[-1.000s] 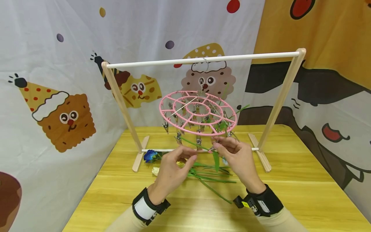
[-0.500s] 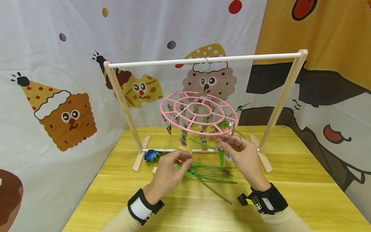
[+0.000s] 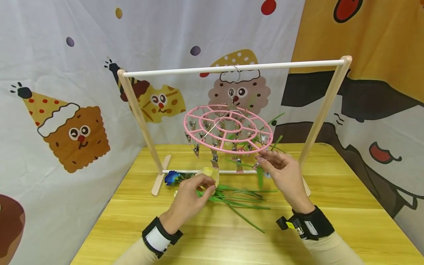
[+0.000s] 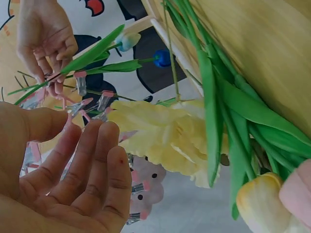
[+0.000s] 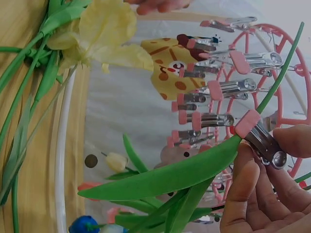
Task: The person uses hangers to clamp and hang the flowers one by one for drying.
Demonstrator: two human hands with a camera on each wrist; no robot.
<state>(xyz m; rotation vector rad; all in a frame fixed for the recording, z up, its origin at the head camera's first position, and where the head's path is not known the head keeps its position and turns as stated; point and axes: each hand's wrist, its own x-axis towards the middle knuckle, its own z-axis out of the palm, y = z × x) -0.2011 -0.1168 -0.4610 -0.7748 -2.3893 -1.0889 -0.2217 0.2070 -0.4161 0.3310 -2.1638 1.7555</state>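
A round pink clip hanger (image 3: 228, 129) with several dangling metal clips hangs from the white rod. At its right side my right hand (image 3: 285, 175) pinches a metal clip (image 5: 262, 143) with pink tips. Those tips bite a green stem with long leaves (image 5: 170, 170), as the right wrist view shows. My left hand (image 3: 192, 197) is lower left, fingers loosely bent, with nothing seen between thumb and fingers. Just beyond its fingertips is a yellow flower (image 4: 170, 133), partly hidden by the hand in the head view.
A wooden stand with a white top rod (image 3: 165, 70) straddles the table (image 3: 232, 243). Beneath the hanger lie several green stems (image 3: 241, 206) and a blue rose (image 3: 171, 178). Further tulips, including a blue one (image 4: 163, 58), show beyond the right hand.
My right hand has shifted right with the clip and leafy stem, and the hanger has turned a little. My left hand has moved left and down, exposing more of the yellow flower.
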